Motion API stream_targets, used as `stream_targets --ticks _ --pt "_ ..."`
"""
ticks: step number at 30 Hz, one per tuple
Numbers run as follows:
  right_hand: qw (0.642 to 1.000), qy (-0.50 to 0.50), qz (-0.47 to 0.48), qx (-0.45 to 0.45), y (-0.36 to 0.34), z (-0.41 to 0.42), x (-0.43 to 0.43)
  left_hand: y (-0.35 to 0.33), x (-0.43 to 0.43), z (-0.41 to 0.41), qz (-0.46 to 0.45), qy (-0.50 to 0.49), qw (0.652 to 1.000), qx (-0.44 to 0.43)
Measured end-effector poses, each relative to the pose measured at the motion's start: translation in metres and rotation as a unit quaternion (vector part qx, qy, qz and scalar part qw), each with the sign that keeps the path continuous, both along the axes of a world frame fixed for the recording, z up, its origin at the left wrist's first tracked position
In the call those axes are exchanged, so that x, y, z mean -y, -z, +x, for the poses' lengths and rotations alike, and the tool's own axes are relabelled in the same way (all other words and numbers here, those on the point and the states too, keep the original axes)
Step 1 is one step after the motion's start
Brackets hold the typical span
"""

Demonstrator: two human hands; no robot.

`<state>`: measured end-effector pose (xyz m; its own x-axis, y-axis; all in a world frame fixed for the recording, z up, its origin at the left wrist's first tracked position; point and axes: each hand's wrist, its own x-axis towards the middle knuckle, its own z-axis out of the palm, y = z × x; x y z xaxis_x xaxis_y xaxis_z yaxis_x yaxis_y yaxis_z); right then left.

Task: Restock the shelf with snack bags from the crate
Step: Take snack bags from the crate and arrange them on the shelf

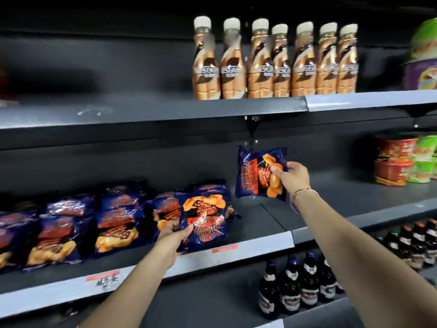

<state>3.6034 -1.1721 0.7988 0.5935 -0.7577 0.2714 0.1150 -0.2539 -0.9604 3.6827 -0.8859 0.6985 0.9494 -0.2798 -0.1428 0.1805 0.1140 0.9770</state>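
Several dark blue snack bags (113, 223) with orange chip pictures lie in rows along the middle shelf (264, 240), left of centre. My left hand (176, 237) grips the lower left corner of one such bag (204, 221) at the shelf's front edge, leaning on the rightmost stack. My right hand (293, 175) pinches the right edge of another blue bag (254, 174) and holds it upright in the air above the bare stretch of shelf to the right of the stacks. No crate is in view.
Brown drink bottles (274, 60) line the upper shelf. Red and green noodle bowls (402, 159) are stacked at the middle shelf's right end, and more bowls (421, 60) sit at the upper right. Dark glass bottles (305, 282) fill the lower shelf. Price tags (104, 278) mark the shelf edge.
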Motion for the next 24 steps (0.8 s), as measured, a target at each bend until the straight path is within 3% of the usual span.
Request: stream_targets --ticks 11,16,21,24 --pt "0.987 -0.103 -0.099 -0.078 -0.001 0.08 -0.042 0.009 -0.042 0.02 -0.018 -0.098 0.995 -0.021" --pt "0.964 -0.147 -0.194 -0.106 0.0 0.096 -0.051 0.007 -0.056 0.026 -0.012 -0.114 0.993 -0.013" --pt "0.906 -0.225 -0.309 -0.181 0.003 0.105 -0.053 0.004 -0.068 0.032 -0.025 -0.141 0.99 0.002" --pt "0.847 -0.251 -0.398 -0.248 0.013 0.112 -0.055 0.003 -0.074 0.034 -0.043 -0.158 0.987 0.002"
